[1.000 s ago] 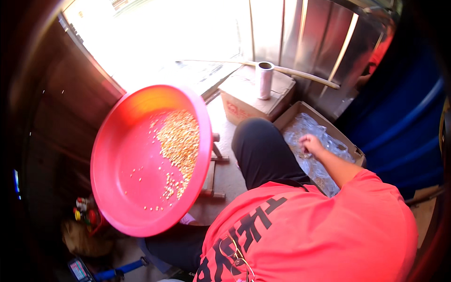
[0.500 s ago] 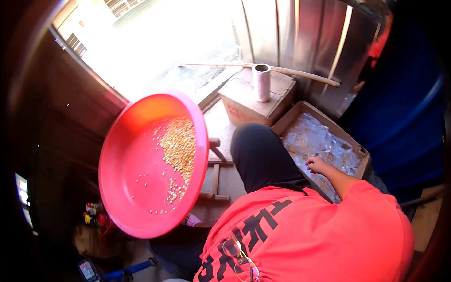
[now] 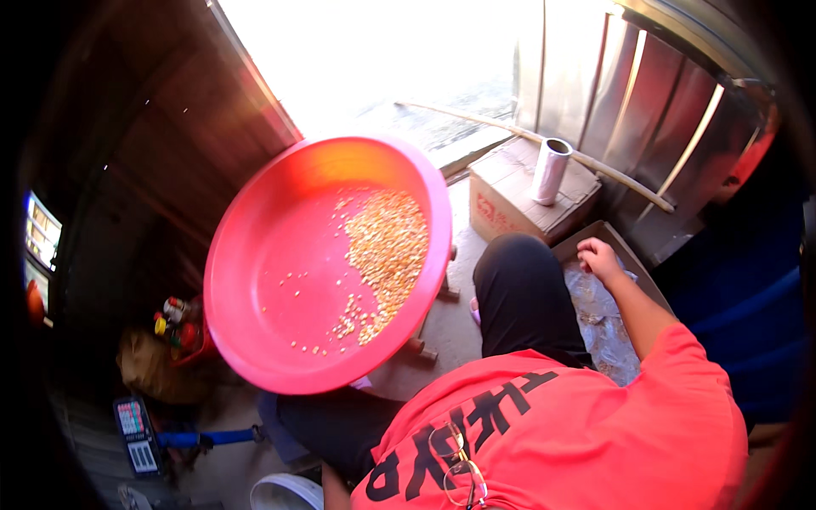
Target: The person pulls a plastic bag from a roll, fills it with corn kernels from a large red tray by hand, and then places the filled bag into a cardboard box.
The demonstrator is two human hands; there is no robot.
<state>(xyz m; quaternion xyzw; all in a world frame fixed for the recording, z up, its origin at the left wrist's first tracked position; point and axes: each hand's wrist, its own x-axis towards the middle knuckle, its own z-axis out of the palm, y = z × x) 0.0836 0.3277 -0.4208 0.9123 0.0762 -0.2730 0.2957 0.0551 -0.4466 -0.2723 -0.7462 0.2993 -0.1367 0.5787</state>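
Note:
A large red plastic basin (image 3: 285,327) stands tilted in front of me on the left. Yellow corn kernels (image 3: 387,246) are heaped along its right side, with several scattered over the bottom. My right hand (image 3: 600,258) is raised over a cardboard box with clear plastic bags (image 3: 599,314), to the right of my knee. Its fingers are curled in, and I cannot make out anything between them. Of my left arm only a bit of forearm shows at the lower edge, beside a white bucket (image 3: 285,493); the hand is hidden.
A closed carton (image 3: 501,204) ahead carries an upright plastic-film roll (image 3: 551,174), with a long wooden stick (image 3: 629,180) behind it. A scale display (image 3: 136,433) and a brown sack (image 3: 153,365) are at the left. Blue sheeting (image 3: 739,280) hangs on the right.
My view has turned, so the basin and cartons sit further right in it. My right hand has risen from over the plastic bags toward the box's far edge. The white bucket shows more.

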